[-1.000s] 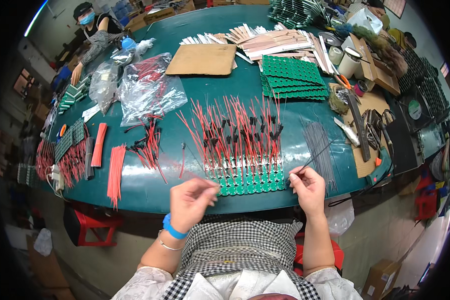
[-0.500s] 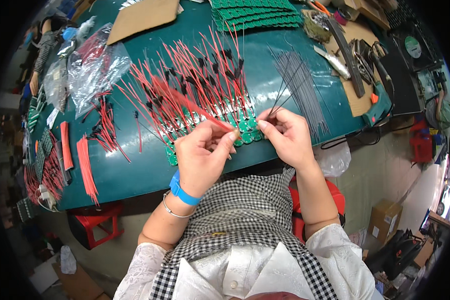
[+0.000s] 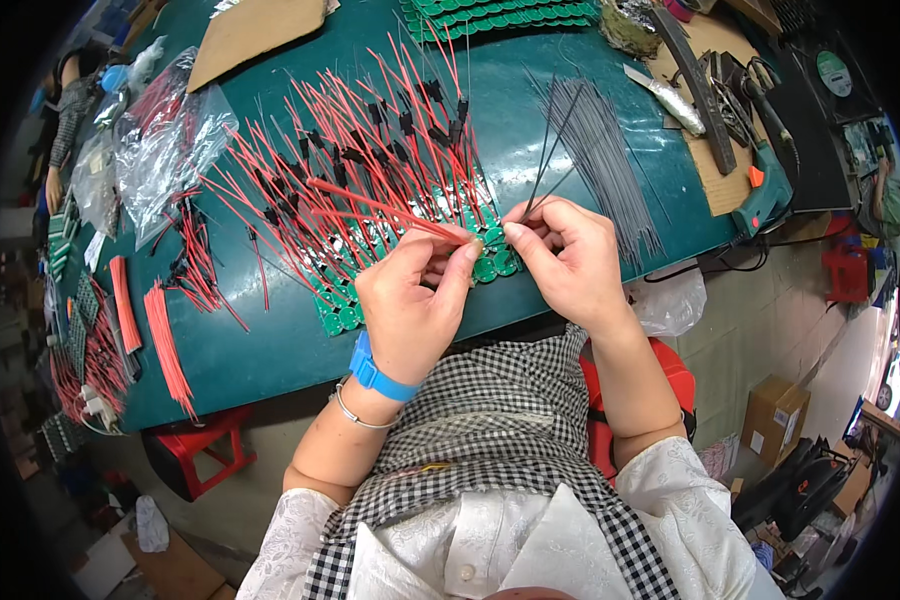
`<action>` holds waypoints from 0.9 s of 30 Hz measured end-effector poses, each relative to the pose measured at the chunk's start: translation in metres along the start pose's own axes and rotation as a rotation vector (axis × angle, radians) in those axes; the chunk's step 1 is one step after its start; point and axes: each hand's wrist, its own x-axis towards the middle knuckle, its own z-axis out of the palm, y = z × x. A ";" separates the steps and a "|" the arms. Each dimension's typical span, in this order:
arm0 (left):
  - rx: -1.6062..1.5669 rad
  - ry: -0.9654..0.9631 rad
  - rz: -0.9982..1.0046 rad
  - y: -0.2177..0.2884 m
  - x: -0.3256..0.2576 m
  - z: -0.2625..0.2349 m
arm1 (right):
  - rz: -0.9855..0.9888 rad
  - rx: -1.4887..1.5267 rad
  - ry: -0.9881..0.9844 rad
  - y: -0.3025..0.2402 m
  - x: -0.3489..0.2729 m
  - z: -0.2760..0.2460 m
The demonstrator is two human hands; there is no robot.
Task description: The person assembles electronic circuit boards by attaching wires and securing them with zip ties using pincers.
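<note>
My left hand, with a blue band at the wrist, pinches a few red wires between thumb and fingers. Their long ends slant up to the left. Close to its right, my right hand is closed on a few thin black wires that fan upward. Both sets of fingertips are over the near right part of a panel of small round green circuit boards. Many red and black wires with black connectors rise from that panel. Whether the held wire tips touch a board is hidden by my fingers.
A bundle of loose black wires lies right of my right hand. Cut red wires and a clear plastic bag are at the left. Stacked green panels and cardboard lie far; a green-handled tool is far right.
The red wires in my left hand were smeared by motion and are now sharp. My hands stay close together, still pinching wires. The whole view has shifted slightly.
</note>
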 end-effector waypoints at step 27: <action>0.064 0.017 0.033 -0.008 -0.002 0.005 | -0.032 -0.017 0.001 -0.001 0.003 -0.001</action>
